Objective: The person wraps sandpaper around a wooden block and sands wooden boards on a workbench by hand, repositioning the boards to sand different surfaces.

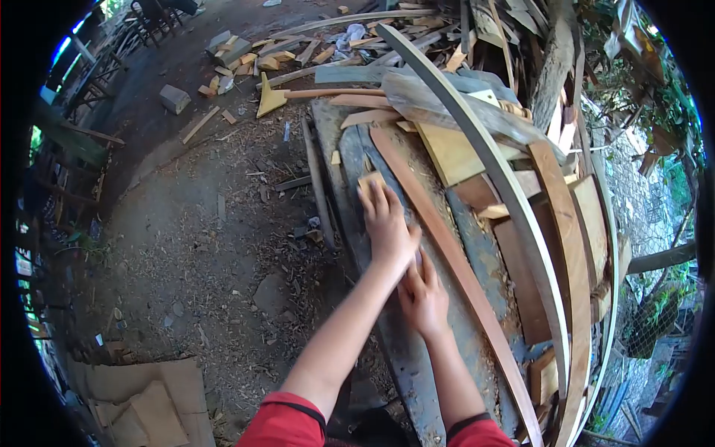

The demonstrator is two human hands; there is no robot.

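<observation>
My left hand reaches across the worn workbench, its fingers over a small light wooden block that shows beyond the fingertips. The hand presses on this block at the bench's left side. Close behind, my right hand is low over the bench with its fingers bent forward beside the left wrist. What lies under those fingers is mostly hidden. A long reddish-brown wooden strip runs along the bench just right of both hands, apart from them.
Long curved wooden strips arch over the bench's right side, above boards and offcuts. Scrap wood is heaped beyond the far end. Shavings cover the dirt floor to the left, with flattened cardboard at lower left.
</observation>
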